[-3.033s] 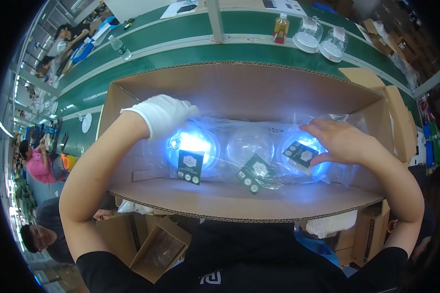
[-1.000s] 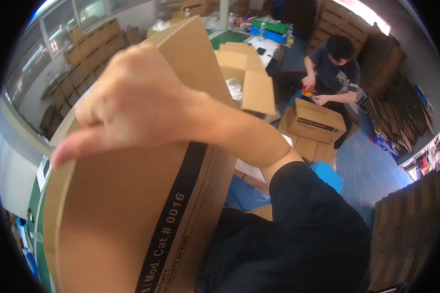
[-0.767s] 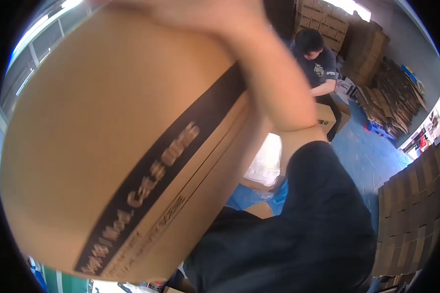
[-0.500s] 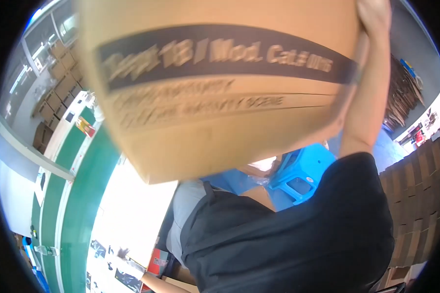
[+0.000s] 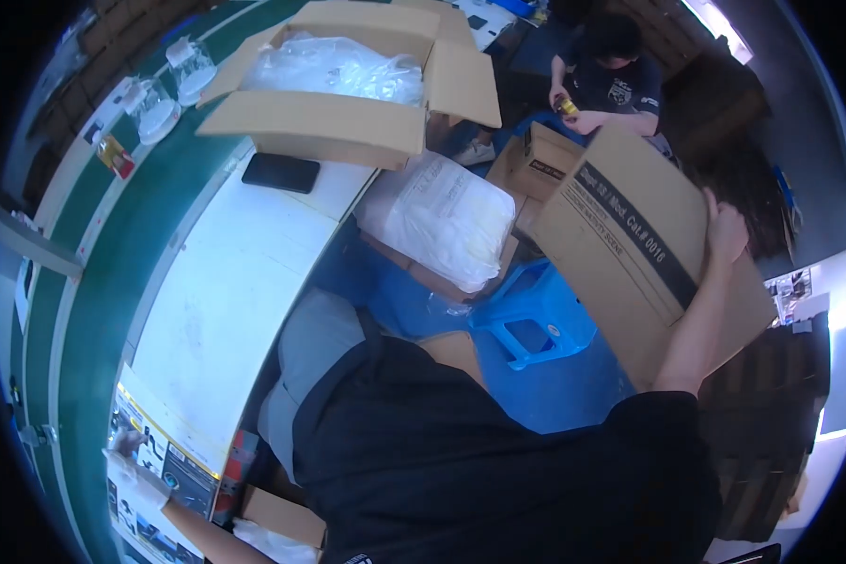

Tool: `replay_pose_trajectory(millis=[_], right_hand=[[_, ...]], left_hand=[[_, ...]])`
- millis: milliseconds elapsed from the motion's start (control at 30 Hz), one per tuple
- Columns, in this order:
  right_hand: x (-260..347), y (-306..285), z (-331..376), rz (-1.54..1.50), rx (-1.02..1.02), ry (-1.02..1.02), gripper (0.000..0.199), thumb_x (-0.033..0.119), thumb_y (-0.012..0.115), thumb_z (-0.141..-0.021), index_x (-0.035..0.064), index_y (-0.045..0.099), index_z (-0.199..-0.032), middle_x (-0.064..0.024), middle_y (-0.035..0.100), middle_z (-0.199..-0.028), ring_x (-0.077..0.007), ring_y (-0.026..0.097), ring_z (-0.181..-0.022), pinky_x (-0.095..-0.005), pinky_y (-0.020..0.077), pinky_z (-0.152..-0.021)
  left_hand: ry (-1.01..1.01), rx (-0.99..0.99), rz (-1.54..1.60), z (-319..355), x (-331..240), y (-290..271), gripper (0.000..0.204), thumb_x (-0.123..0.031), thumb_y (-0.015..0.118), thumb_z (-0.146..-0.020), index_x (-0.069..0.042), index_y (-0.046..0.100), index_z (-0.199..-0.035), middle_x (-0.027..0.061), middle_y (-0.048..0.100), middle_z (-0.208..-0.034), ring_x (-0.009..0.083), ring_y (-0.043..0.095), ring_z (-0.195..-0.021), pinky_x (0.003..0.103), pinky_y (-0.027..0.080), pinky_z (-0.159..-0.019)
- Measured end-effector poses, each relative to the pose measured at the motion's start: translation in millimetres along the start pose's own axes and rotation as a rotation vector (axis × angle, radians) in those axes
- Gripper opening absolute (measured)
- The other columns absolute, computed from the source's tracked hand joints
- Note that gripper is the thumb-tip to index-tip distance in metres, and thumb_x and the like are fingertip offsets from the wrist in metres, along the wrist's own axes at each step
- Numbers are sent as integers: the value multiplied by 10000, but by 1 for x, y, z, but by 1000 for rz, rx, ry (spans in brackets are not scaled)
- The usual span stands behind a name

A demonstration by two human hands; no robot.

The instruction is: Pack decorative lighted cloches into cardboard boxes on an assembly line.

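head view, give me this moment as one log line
right hand: grips tilted carton; left hand: over printed surface; phone: on white table

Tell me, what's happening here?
A person's right hand grips a big box by its edge, holding it tilted. The gloved left hand is over a printed panel at the near end of a white table; whether it touches is unclear. At the far end is an open box with clear plastic inside. Beyond, a co-worker holds something small and yellow.

A blue stool (image 5: 540, 324) stands on blue floor (image 5: 573, 395); green bench (image 5: 113, 282) leftward.
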State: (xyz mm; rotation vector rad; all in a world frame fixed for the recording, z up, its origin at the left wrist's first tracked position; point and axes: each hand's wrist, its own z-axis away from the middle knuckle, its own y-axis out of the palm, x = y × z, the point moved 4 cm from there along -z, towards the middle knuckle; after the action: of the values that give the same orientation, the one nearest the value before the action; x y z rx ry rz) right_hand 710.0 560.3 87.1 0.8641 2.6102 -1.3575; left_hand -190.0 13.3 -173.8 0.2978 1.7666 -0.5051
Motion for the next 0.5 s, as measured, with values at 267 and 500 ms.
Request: replay_pose_trajectory(millis=[267, 500], right_hand=[[-71, 196, 91, -27, 94, 37, 654, 616, 384, -988, 86, 755, -892, -224, 698, -844, -424, 670, -749, -526, 506, -651], [-85, 235, 191, -84, 440, 231, 693, 662, 332, -976, 95, 718, -1076, -208, 712, -962, -420, 669, -931, -516, 510, -799]], left_hand=[[-167, -222, -170, -8, 4, 27, 615, -445, 398, -1064, 122, 632, -1096, 147, 684, -850, 184, 648, -721, 291, 536, -750], [-189, -112, -187, -3, 18, 85, 599, -447, 403, -1062, 98, 650, -1085, 131, 674, -833, 174, 648, -710, 287, 542, -728]])
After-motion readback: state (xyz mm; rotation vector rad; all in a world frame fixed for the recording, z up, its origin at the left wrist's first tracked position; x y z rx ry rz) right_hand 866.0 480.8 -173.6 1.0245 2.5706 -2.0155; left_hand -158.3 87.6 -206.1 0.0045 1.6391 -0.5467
